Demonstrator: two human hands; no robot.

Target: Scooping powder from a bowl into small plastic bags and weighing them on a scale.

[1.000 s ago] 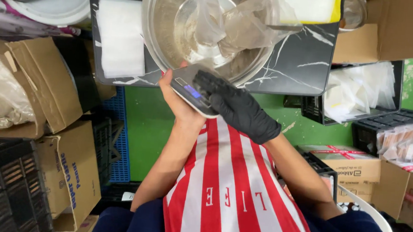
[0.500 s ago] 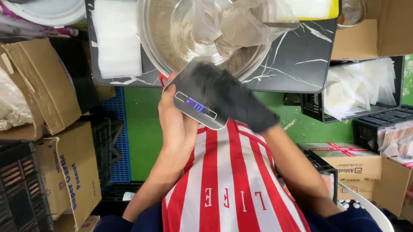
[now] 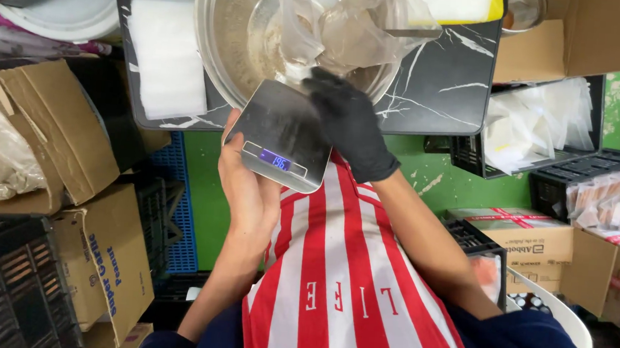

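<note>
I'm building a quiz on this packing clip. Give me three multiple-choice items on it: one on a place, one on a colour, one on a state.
1. Where is the digital scale?
A. Held at the near rim of the metal bowl
B. On the floor
C. Inside a cardboard box

2. What colour is the glove on the right hand?
A. White
B. Black
C. Yellow

3. What state is the scale's display in?
A. Dark
B. Covered by the glove
C. Lit, showing digits

Answers:
1. A: the bare left hand holds the scale up against the bowl's near edge.
2. B: the gloved hand resting on the scale's platform is black.
3. C: the small screen glows bluish-purple with digits showing.
</note>
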